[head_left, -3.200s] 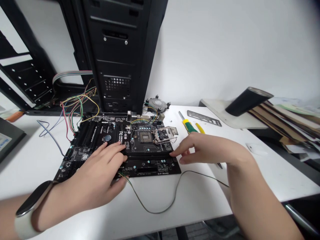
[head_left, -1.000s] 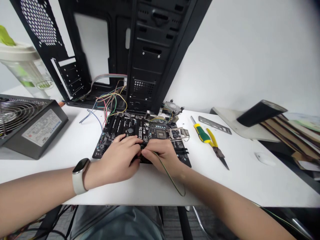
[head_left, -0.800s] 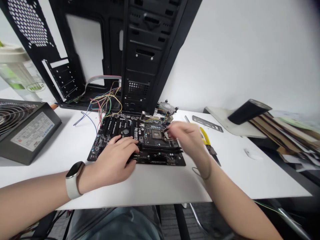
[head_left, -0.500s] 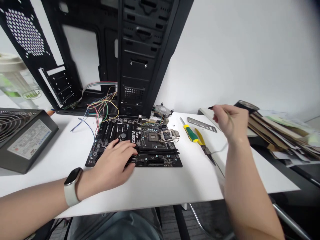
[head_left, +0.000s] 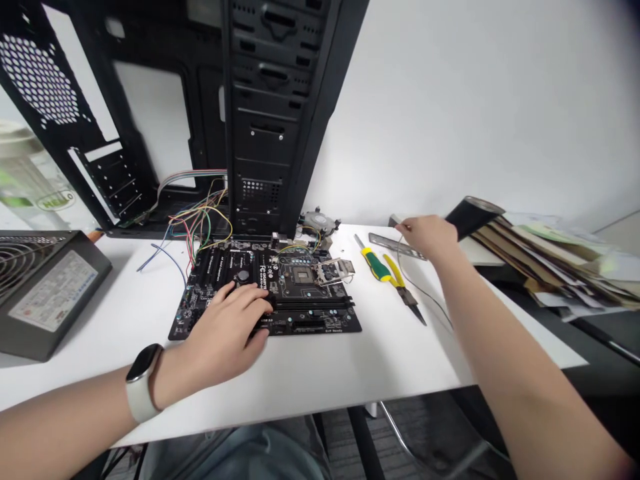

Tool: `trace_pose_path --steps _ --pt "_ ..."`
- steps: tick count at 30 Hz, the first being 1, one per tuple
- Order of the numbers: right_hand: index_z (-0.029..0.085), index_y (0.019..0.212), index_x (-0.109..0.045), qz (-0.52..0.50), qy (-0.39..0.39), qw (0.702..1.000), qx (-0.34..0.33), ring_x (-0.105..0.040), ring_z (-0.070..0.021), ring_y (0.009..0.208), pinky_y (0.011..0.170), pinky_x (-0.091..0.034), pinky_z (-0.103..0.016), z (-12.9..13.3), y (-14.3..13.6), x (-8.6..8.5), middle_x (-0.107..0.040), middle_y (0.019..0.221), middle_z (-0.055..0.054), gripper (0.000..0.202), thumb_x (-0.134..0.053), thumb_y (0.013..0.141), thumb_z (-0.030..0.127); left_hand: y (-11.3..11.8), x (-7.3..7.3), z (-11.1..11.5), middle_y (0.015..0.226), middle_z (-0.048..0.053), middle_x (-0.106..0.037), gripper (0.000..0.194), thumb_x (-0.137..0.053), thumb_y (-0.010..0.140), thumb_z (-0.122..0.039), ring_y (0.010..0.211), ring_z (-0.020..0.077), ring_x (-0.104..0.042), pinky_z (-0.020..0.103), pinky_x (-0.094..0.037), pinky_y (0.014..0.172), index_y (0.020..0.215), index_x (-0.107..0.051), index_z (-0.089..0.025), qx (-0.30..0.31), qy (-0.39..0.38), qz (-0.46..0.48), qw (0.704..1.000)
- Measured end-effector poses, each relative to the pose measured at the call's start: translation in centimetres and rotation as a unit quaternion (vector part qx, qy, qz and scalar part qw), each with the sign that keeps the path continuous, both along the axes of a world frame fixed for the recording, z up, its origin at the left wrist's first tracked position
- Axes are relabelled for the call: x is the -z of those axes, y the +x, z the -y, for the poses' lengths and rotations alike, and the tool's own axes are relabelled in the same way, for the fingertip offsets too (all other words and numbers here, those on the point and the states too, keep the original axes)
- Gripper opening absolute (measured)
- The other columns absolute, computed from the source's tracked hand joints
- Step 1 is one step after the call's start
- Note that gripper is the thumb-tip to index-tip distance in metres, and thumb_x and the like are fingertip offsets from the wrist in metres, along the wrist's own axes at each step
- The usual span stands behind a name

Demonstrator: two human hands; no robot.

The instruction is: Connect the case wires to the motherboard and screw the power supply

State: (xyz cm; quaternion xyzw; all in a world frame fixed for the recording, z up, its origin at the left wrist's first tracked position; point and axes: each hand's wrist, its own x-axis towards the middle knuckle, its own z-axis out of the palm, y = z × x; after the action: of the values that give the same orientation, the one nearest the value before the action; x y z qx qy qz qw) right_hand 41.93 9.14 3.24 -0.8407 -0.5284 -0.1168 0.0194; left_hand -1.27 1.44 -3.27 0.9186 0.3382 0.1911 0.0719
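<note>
My left hand (head_left: 233,323) lies over the near left part of the black motherboard (head_left: 305,303), fingers resting across it close to the round coin battery (head_left: 243,275). On the board, the metal lever frame (head_left: 336,271) beside the processor socket (head_left: 302,275) is raised. To the right, my right hand (head_left: 427,235) is pinched closed on a thin grey cable (head_left: 431,297) that loops down onto the table. Its fingers are over the far end of the metal I/O shield (head_left: 395,245). The cable's tip is hidden by the fingers.
Behind the board stands a black computer case (head_left: 270,127) with loose coloured wires (head_left: 200,220). A power supply (head_left: 55,293) sits left. The screwdriver (head_left: 375,265) and pliers (head_left: 404,290) lie right of the board. Stacked cardboard and papers (head_left: 530,250) are at far right, near a black cylinder (head_left: 473,215).
My right hand has moved left, down and away from me, from above the table to beside the I/O shield, bringing the cable along. My left hand stays on the motherboard; the view shifts slightly.
</note>
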Motion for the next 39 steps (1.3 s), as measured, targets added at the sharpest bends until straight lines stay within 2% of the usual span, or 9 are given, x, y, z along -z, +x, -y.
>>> trace_pose_path --steps 6,12,15,18,21,25,29,34,39 --pt "0.017 0.116 -0.068 0.005 0.040 0.999 -0.011 -0.059 -0.0372 0.108 0.081 -0.045 -0.048 0.8 1.5 0.3 -0.065 0.118 -0.019 0.040 -0.051 0.079 0.013 0.0 -0.1 -0.1 0.123 0.014 -0.063 0.025 -0.046 0.086 -0.021 0.124 0.0321 -0.054 0.063 -0.035 0.107 0.105 -0.062 -0.016 0.006 0.004 -0.001 1.000" --pt "0.015 0.111 -0.068 -0.093 0.190 0.974 -0.078 -0.067 -0.0212 0.095 0.083 -0.052 -0.034 1.5 -5.0 -1.2 -0.071 0.101 -0.013 0.031 -0.052 0.086 0.021 0.1 0.0 0.0 0.120 0.013 -0.064 0.023 -0.048 0.086 -0.019 0.123 0.0323 -0.053 0.064 -0.034 0.107 0.105 -0.060 -0.016 0.010 0.014 0.013 1.000" --pt "0.017 0.084 -0.069 -0.405 0.330 0.834 -0.178 -0.066 -0.0167 0.070 0.069 -0.054 -0.032 2.6 -11.4 -2.0 -0.070 0.076 -0.005 0.019 -0.074 0.067 0.025 -0.1 -0.6 0.0 0.116 0.013 -0.065 0.022 -0.048 0.087 -0.019 0.119 0.0319 -0.055 0.064 -0.034 0.106 0.106 -0.059 -0.015 0.024 0.029 0.049 0.998" --pt "0.019 0.073 -0.066 -0.650 0.214 0.658 -0.315 -0.060 -0.0116 0.052 0.057 -0.052 -0.027 4.6 -17.7 -2.0 -0.064 0.058 0.001 0.027 -0.076 0.067 0.043 -0.2 -1.8 0.0 0.101 0.011 -0.066 0.020 -0.048 0.089 -0.022 0.098 0.0259 -0.061 0.052 -0.046 0.093 0.104 -0.059 -0.014 0.015 0.004 0.124 0.992" --pt "0.024 0.100 -0.068 -0.806 0.030 0.436 -0.400 -0.062 -0.0087 0.053 0.053 -0.050 -0.024 7.0 -22.2 -0.8 -0.075 0.093 -0.001 0.044 -0.069 0.073 0.059 -0.3 -2.9 0.1 0.090 0.007 -0.063 0.024 -0.055 0.086 -0.028 0.083 0.0205 -0.060 0.038 -0.051 0.076 0.105 -0.060 -0.015 -0.032 -0.085 0.246 0.965" --pt "0.027 0.115 -0.062 -0.875 -0.146 0.266 -0.378 -0.061 -0.0058 0.057 0.053 -0.046 -0.022 9.4 -24.5 1.7 -0.060 0.134 -0.005 0.048 -0.061 0.081 0.060 -0.2 -3.1 0.1 0.103 0.008 -0.066 0.038 -0.058 0.086 -0.036 0.089 0.0187 -0.062 0.032 -0.052 0.076 0.118 -0.057 -0.015 -0.035 -0.253 0.394 0.883" --pt "0.025 0.116 -0.059 -0.906 -0.154 0.205 -0.337 -0.060 -0.0039 0.060 0.053 -0.044 -0.021 10.6 -25.0 3.3 -0.043 0.151 -0.009 0.048 -0.059 0.083 0.059 0.0 -2.5 0.2 0.113 0.008 -0.069 0.031 -0.059 0.088 -0.032 0.102 0.0178 -0.064 0.030 -0.051 0.089 0.115 -0.063 -0.016 0.007 -0.361 0.451 0.816" --pt "0.032 0.119 -0.058 -0.915 -0.155 0.196 -0.317 -0.056 -0.0041 0.056 0.049 -0.042 -0.022 11.4 -25.6 3.6 -0.039 0.154 -0.005 0.049 -0.057 0.082 0.064 0.3 -1.9 1.2 0.113 0.000 -0.071 0.022 -0.063 0.087 -0.024 0.109 0.0158 -0.063 0.027 -0.047 0.097 0.108 -0.070 -0.024 0.037 -0.427 0.541 0.723" --pt "0.042 0.125 -0.054 -0.923 -0.157 0.191 -0.296 -0.051 -0.0023 0.052 0.046 -0.040 -0.020 12.0 -25.8 3.5 -0.047 0.148 0.000 0.048 -0.056 0.083 0.064 0.5 -1.7 2.2 0.109 0.001 -0.073 0.019 -0.062 0.087 -0.022 0.104 0.0154 -0.065 0.026 -0.050 0.093 0.103 -0.072 -0.024 0.070 -0.455 0.562 0.687"
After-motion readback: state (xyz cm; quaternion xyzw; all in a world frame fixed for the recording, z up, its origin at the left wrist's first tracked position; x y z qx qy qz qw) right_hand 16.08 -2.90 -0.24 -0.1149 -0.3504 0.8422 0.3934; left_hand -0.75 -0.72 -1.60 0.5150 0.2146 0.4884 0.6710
